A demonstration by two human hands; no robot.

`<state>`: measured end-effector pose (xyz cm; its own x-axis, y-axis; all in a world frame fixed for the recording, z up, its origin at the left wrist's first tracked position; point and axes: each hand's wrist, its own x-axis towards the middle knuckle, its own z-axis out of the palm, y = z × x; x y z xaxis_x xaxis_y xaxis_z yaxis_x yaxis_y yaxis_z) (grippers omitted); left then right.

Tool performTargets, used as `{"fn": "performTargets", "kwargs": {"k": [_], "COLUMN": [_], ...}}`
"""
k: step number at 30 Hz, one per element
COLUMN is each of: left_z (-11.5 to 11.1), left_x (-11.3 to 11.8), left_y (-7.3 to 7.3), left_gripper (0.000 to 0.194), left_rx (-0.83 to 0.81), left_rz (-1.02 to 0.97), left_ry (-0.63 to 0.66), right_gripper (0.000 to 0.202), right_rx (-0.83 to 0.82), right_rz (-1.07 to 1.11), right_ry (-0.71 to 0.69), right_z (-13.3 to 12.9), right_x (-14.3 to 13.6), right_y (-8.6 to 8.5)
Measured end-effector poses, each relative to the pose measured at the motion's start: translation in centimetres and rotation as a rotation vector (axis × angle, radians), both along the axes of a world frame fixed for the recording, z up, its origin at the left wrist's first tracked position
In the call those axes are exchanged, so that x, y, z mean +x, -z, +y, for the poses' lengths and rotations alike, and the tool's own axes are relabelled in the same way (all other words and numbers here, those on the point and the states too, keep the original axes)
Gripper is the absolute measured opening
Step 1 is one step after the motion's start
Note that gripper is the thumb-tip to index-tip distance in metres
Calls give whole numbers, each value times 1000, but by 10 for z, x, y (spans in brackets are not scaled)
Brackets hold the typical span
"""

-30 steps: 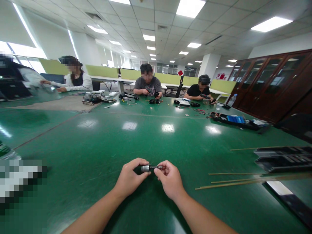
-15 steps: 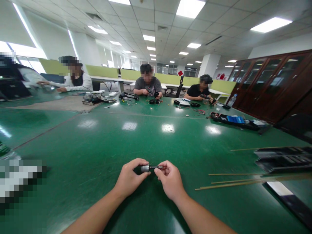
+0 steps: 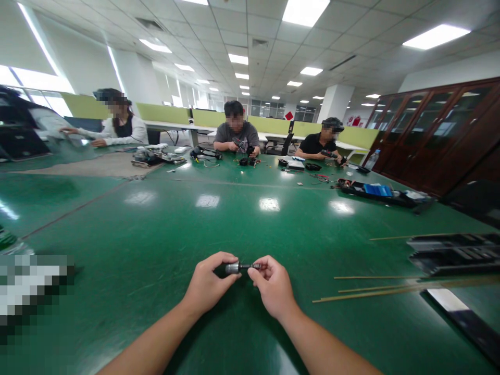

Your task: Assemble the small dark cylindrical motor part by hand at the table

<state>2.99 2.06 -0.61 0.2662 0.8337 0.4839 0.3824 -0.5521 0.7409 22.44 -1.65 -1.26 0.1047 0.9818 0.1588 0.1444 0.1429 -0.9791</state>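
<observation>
Just above the table in front of me is a small silver metal cylinder with a thin dark shaft (image 3: 233, 268), lying roughly level. The thumb and fingers of my left hand (image 3: 205, 285) curve around the cylinder end at the left. My right hand (image 3: 275, 286) pinches the far end of the shaft between thumb and fingers, and its fingertips partly cover that end. A short stretch of bare shaft shows between the two hands. What exact kind of part this is, I cannot make out.
Green table (image 3: 175, 224) spreads all around. To the right lie thin brown rods (image 3: 363, 297), black ridged parts (image 3: 453, 255) and a black-and-white flat piece (image 3: 457, 312). A black tray (image 3: 351, 190) with blue items sits farther off. Several people work across the table.
Both hands keep the same hold on the metal part, almost still. The view has shifted very slightly.
</observation>
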Motion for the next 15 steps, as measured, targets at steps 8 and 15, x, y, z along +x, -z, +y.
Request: {"fn": "performTargets", "kwargs": {"k": [8,15], "left_z": [0,0], "left_x": [1,0], "left_y": [-1,-1], "left_gripper": [24,24], "left_rx": [-1,11], "left_rz": [4,-1], "left_ry": [3,2], "right_gripper": [16,16], "right_rx": [-11,-11], "right_rz": [28,60], "right_ry": [-8,-15], "right_z": [0,-1], "right_x": [0,0], "right_y": [-3,-4]}}
